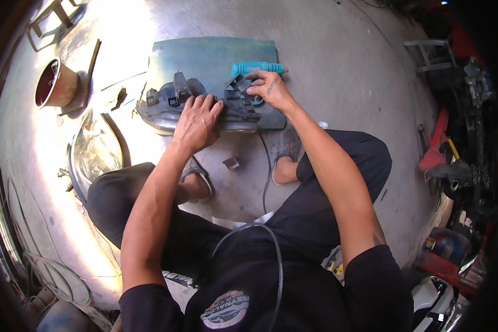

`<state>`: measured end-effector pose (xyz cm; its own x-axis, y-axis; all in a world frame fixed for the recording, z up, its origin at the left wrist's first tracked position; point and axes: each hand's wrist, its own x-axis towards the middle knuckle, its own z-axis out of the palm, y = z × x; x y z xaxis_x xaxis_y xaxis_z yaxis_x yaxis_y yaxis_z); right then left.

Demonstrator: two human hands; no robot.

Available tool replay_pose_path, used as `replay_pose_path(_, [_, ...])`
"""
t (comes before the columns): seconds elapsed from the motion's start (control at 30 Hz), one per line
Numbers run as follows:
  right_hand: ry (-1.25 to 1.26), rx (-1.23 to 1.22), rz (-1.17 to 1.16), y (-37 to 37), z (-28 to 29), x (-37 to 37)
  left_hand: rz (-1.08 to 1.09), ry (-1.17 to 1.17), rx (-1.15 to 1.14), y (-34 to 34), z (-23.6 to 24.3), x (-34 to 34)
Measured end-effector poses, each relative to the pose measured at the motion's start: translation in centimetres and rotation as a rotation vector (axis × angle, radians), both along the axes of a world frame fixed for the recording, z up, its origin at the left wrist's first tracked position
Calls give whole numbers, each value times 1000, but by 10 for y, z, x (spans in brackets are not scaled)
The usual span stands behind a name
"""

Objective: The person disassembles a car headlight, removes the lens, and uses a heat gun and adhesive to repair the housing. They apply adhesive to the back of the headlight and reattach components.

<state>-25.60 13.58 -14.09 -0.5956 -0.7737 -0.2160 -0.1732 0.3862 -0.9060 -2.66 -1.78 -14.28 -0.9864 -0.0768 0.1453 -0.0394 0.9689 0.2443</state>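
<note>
A car headlight (166, 119) lies with its black back housing up and its clear lens rim toward me, near the front edge of a blue-green board (216, 52). My left hand (196, 122) rests over the middle of the housing, fingers stretched out and apart. At the headlight's right end, my right hand (271, 91) pinches a black plastic piece (238, 84) between thumb and fingers. Whether that piece is loose or part of the housing, I cannot tell. Just beyond my right hand lies a teal heat gun (254, 68), its handle partly hidden.
A second headlight (97, 146) stands by my left knee. A bucket (55, 83) sits at the far left beside a dark bar (88, 77). A small dark box (231, 163) lies between my feet, near a cord (267, 166). Red stands and metal parts (437, 144) line the right.
</note>
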Motion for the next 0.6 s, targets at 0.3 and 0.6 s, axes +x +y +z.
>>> replay_pose_path(0.3, [-172, -142, -91, 8, -7, -7, -15, 2, 15, -1, 4, -10])
replay_pose_path(0.6, [600, 293, 208, -28, 41, -19, -14, 9, 16, -3, 3, -13])
